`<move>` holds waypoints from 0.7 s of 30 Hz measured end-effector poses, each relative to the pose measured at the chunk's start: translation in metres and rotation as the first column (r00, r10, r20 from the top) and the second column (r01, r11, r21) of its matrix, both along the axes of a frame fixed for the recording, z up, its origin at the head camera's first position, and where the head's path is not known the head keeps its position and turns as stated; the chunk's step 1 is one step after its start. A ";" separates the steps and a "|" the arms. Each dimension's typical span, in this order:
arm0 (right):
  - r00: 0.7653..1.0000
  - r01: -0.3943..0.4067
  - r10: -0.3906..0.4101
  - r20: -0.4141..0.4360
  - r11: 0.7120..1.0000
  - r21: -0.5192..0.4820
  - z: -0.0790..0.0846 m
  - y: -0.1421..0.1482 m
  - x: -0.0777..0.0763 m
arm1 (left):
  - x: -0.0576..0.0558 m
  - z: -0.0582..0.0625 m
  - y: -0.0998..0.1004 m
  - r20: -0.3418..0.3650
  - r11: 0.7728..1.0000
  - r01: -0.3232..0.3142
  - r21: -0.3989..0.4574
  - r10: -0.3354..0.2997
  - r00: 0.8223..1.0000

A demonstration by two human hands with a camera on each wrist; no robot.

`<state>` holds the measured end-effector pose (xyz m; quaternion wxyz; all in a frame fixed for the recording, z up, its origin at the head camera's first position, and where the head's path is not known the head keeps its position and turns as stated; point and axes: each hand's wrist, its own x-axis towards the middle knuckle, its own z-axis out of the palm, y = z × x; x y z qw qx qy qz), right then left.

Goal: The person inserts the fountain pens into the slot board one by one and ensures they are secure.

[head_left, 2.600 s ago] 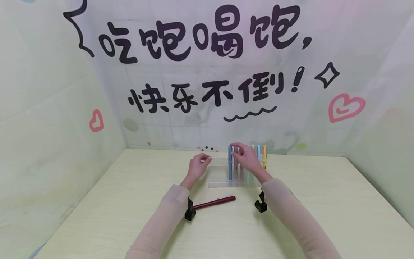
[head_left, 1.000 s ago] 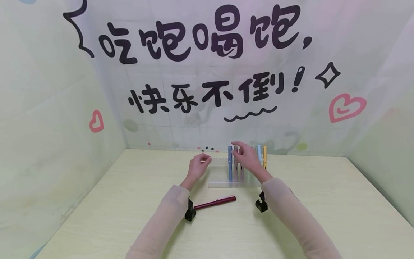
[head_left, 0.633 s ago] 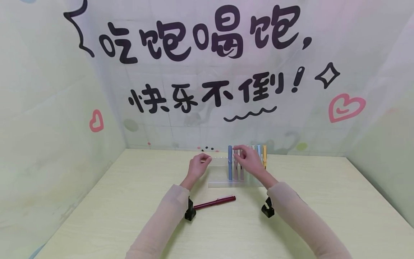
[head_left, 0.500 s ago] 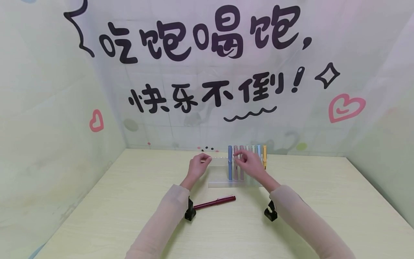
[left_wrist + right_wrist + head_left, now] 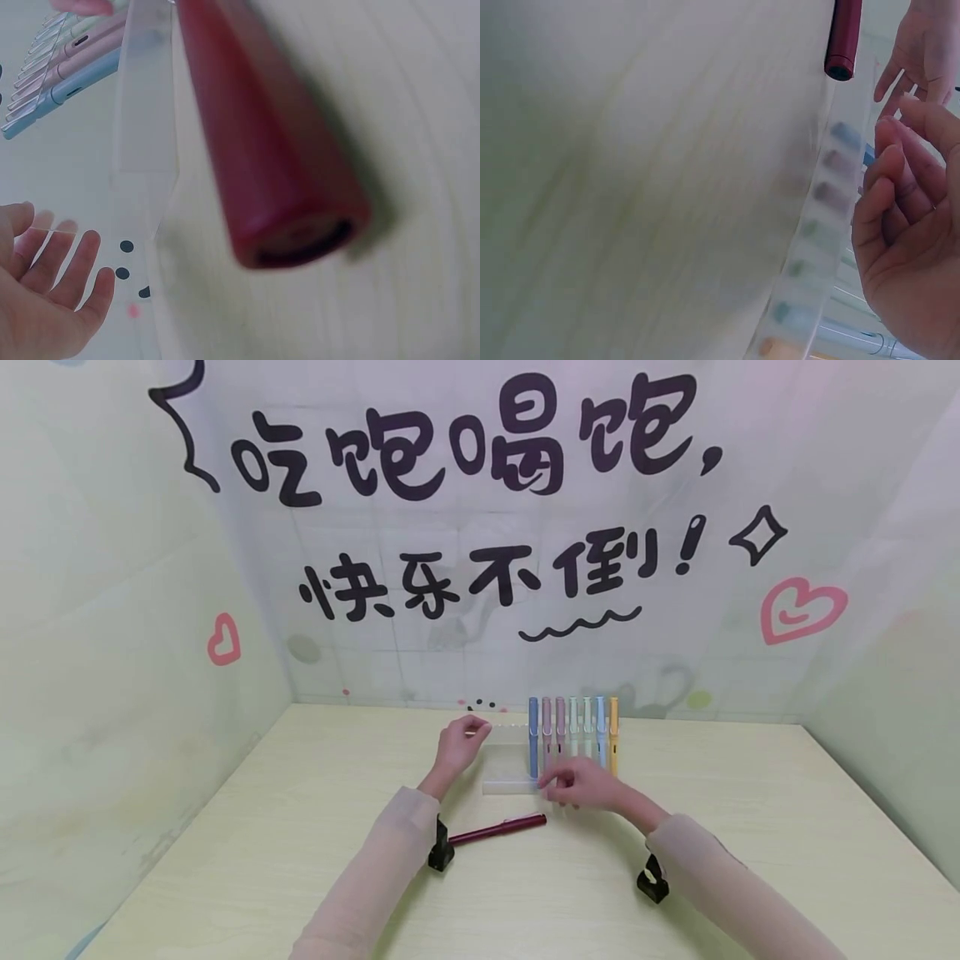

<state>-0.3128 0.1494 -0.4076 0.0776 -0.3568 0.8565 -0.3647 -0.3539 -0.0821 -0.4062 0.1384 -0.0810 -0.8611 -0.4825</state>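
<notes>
A clear pen rack (image 5: pixel 510 787) stands near the back wall, several capped pens upright in its right part. Leftmost of these is a blue pen (image 5: pixel 533 739). My left hand (image 5: pixel 459 745) pinches the rack's left end; in the left wrist view its thumb (image 5: pixel 21 219) lies on one side of the clear panel and fingertips show through from behind. My right hand (image 5: pixel 581 783) hovers before the rack's lower front, fingers loosely bent and holding nothing, as the right wrist view confirms. A dark red pen (image 5: pixel 498 829) lies on the table between the forearms, its left end hidden by the left wrist camera.
A yellow pen (image 5: pixel 614 727) stands at the row's right end. Black wrist cameras hang under the left cuff (image 5: pixel 441 856) and the right cuff (image 5: pixel 652 887). A printed cloth wall (image 5: pixel 480 652) closes off the back of the pale wooden table (image 5: pixel 247 860).
My right hand has let go of the blue pen's top and come down and toward me, uncovering the other pens. The left hand keeps its place at the rack.
</notes>
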 end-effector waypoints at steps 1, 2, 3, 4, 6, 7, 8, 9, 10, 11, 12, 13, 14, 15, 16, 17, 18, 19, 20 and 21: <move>1.000 -0.016 0.016 0.019 1.000 0.008 -0.001 0.000 0.001 | -0.001 0.000 0.000 0.003 1.000 -0.001 0.000 0.001 1.000; 0.999 -0.030 0.029 0.035 0.999 0.021 -0.003 0.000 0.002 | -0.001 0.000 0.000 0.004 1.000 -0.001 -0.001 0.001 1.000; 0.998 -0.038 0.036 0.052 0.999 0.038 -0.004 0.000 0.003 | -0.001 0.000 0.000 0.007 1.000 -0.002 0.000 0.002 1.000; 0.997 -0.046 0.042 0.066 0.998 0.053 -0.006 0.000 0.003 | -0.001 0.000 0.000 0.008 1.000 -0.003 0.000 0.003 1.000; 0.996 -0.055 0.048 0.075 0.994 0.093 -0.008 -0.002 0.005 | -0.001 0.000 0.000 0.011 1.000 -0.005 -0.001 0.005 1.000; 0.996 -0.057 0.049 0.076 0.992 0.111 -0.009 -0.003 0.005 | -0.001 0.001 0.000 0.013 1.000 -0.006 -0.001 0.006 1.000; 0.996 -0.060 0.051 0.076 0.990 0.125 -0.010 -0.003 0.006 | -0.001 0.001 0.000 0.015 1.000 -0.005 -0.001 0.005 1.000; 0.996 -0.064 0.054 0.070 0.988 0.139 -0.011 -0.004 0.007 | 0.000 0.001 0.001 0.017 1.000 -0.005 -0.001 0.005 1.000; 0.996 -0.066 0.057 0.062 0.986 0.152 -0.012 -0.006 0.007 | 0.000 0.002 0.001 0.017 1.000 -0.004 -0.001 0.004 1.000; 0.997 -0.068 0.060 0.053 0.985 0.161 -0.012 -0.007 0.008 | 0.001 0.002 0.001 0.017 1.000 -0.002 -0.002 0.002 1.000; 0.997 -0.073 0.067 0.045 0.983 0.166 -0.013 -0.008 0.008 | 0.001 0.002 0.001 0.017 1.000 0.000 -0.002 0.000 1.000; 0.996 -0.080 0.074 0.043 0.983 0.168 -0.012 -0.010 0.009 | 0.001 0.003 0.001 0.017 1.000 0.003 -0.003 -0.003 1.000; 0.996 -0.086 0.081 0.038 0.982 0.169 -0.012 -0.011 0.009 | 0.001 0.003 0.001 0.017 1.000 0.004 -0.003 -0.004 1.000; 0.996 -0.091 0.087 0.032 0.981 0.169 -0.012 -0.012 0.009 | 0.002 0.003 0.001 0.019 1.000 0.004 -0.003 -0.004 1.000; 0.995 -0.099 0.096 0.028 0.981 0.167 -0.012 -0.013 0.010 | 0.002 0.004 0.001 0.022 1.000 0.002 -0.004 -0.002 1.000; 0.994 -0.107 0.105 0.022 0.981 0.162 -0.011 -0.014 0.010 | 0.002 0.004 0.001 0.025 1.000 0.002 -0.004 -0.001 1.000; 0.993 -0.115 0.114 0.015 0.981 0.156 -0.011 -0.014 0.011 | 0.002 0.004 0.001 0.028 1.000 0.000 -0.005 0.000 1.000; 0.993 -0.118 0.118 0.010 0.981 0.153 -0.011 -0.014 0.011 | 0.002 0.004 0.001 0.030 1.000 -0.001 -0.005 0.001 1.000; 0.992 -0.124 0.124 0.003 0.981 0.147 -0.011 -0.015 0.012 | 0.001 0.005 0.001 0.033 1.000 -0.002 -0.005 0.002 0.999; 0.992 -0.127 0.129 -0.004 0.981 0.146 -0.011 -0.015 0.012 | 0.001 0.005 0.000 0.035 1.000 -0.002 -0.005 0.002 0.999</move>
